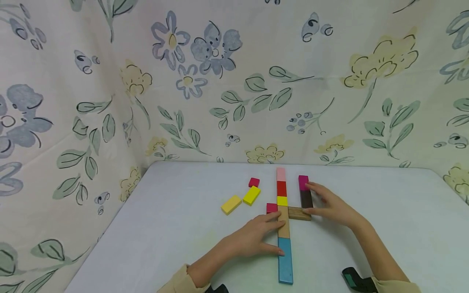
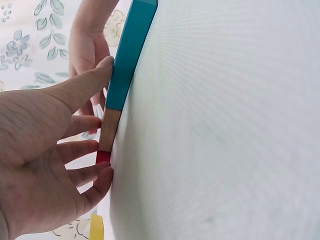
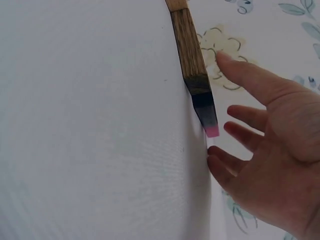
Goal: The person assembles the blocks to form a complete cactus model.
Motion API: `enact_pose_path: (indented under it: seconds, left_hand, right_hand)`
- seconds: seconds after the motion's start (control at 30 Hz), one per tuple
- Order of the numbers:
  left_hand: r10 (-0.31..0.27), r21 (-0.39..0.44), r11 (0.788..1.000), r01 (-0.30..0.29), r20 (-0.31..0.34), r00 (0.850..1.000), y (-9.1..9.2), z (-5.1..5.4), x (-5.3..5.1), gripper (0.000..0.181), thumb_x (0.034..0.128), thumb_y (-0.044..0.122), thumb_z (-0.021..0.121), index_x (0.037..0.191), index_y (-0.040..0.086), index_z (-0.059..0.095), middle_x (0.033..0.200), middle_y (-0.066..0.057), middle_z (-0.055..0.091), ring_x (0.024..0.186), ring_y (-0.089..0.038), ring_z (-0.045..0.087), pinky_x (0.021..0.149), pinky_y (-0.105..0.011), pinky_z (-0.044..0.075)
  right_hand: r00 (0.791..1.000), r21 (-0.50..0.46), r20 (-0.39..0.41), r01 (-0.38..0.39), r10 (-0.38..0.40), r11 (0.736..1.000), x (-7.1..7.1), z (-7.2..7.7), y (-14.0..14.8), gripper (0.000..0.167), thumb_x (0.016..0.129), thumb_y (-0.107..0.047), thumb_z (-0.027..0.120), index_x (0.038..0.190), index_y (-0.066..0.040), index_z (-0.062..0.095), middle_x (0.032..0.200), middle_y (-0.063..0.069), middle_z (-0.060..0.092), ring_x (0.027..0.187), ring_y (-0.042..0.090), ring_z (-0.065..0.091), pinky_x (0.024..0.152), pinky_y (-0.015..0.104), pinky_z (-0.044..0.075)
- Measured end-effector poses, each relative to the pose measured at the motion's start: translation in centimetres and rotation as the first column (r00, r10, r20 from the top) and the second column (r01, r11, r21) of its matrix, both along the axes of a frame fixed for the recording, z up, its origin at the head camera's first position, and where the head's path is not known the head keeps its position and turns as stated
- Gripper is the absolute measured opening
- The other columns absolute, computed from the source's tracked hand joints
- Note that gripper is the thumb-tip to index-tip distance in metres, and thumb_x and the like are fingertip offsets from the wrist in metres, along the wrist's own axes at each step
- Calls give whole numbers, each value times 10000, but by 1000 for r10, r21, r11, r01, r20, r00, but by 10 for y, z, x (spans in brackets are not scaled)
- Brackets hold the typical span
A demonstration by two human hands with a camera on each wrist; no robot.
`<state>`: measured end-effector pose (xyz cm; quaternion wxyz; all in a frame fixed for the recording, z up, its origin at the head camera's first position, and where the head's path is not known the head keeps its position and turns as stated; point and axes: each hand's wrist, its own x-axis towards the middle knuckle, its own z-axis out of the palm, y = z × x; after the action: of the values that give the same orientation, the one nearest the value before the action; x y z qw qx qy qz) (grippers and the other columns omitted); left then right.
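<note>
A blue block [image 1: 285, 260] and a tan block [image 1: 283, 232] stand in a line with yellow, red and pink blocks [image 1: 281, 174]. My left hand [image 1: 253, 236] rests its thumb on the blue block and its fingertips on the tan one, beside a crimson block [image 1: 271, 208]. Brown wood [image 1: 299, 213] juts right from the tan block. Above its right end lie a black block [image 1: 306, 199] and a magenta block [image 1: 303, 182]. My right hand [image 1: 335, 205] has its fingers at the magenta block and its thumb near the brown one, relaxed; in the right wrist view the hand [image 3: 280, 135] is uncurled.
Left of the line lie a loose yellow block [image 1: 251, 195], a pale yellow block [image 1: 231, 205] and a small crimson block [image 1: 254, 182]. A floral cloth [image 1: 220, 122] hangs behind the white table [image 1: 165, 211]. Dark wrist straps show at both sleeves.
</note>
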<state>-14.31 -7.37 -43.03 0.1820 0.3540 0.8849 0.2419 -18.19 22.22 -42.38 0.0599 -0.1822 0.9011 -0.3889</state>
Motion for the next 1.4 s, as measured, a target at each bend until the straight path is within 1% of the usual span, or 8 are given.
enact_pose_path:
  seconds: [0.2,0.4,0.73,0.8,0.93,1.03,1.17,1.4]
  left_hand:
    - [-8,6,1000,8,0,1000,1,-12,-6,786,946,575,725,1629,331,421,1731,69,296,1559,-188,340,1216,-462,415]
    - [-35,19,999,36,-44,998,1,-32,-14,803,937,645,688,1631,356,407,1734,70,288,1561,-195,343,1206,-472,426]
    - [-23,40,999,23,-11,1000,2,-40,-20,791,931,649,693,1620,372,420,1727,87,296,1561,-182,340,1211,-458,422]
    - [-17,60,998,18,-25,1000,0,-37,-19,773,941,629,697,1615,352,439,1719,81,317,1556,-180,352,1205,-432,430]
    - [29,97,995,-25,-39,999,0,-10,-9,681,962,490,749,1560,237,545,1672,35,417,1524,-186,408,1177,-379,462]
    - [94,119,989,-90,-28,995,0,11,-2,599,973,398,767,1504,172,606,1616,7,498,1491,-191,452,1166,-359,471]
    - [167,174,971,-163,-10,986,-1,16,-2,567,979,334,774,1489,141,619,1561,-8,560,1459,-195,494,1140,-318,488]
    - [234,299,923,-243,66,970,-4,9,-10,527,980,268,780,1467,128,638,1530,-30,589,1265,-212,645,945,-199,559]
  right_hand:
    - [1000,27,22,-14,13,1000,0,-4,3,894,897,-307,824,1587,48,380,1639,359,285,1488,602,252,1122,788,316]
    - [999,60,-7,-30,31,998,0,-6,5,870,886,-295,829,1572,44,414,1625,366,309,1464,605,276,1095,805,334]
    - [999,53,19,-38,37,998,0,-7,4,868,885,-290,831,1576,32,416,1638,359,289,1472,606,252,1093,812,326]
    - [999,53,18,-40,39,998,0,-7,4,867,886,-291,830,1576,31,415,1638,359,289,1471,607,252,1095,813,323]
    - [999,52,12,-45,45,998,-1,-8,4,863,891,-291,827,1575,35,414,1636,360,290,1468,609,256,1098,817,316]
    - [999,50,16,-45,45,998,-1,-9,4,866,891,-293,825,1579,29,410,1642,354,282,1472,607,249,1099,822,308]
    - [999,48,24,-43,42,998,-1,-9,3,870,888,-296,824,1583,21,407,1648,348,273,1480,604,238,1103,822,302]
    - [999,50,20,-41,40,998,-1,-10,3,879,882,-298,826,1584,22,405,1647,349,274,1482,603,238,1104,819,305]
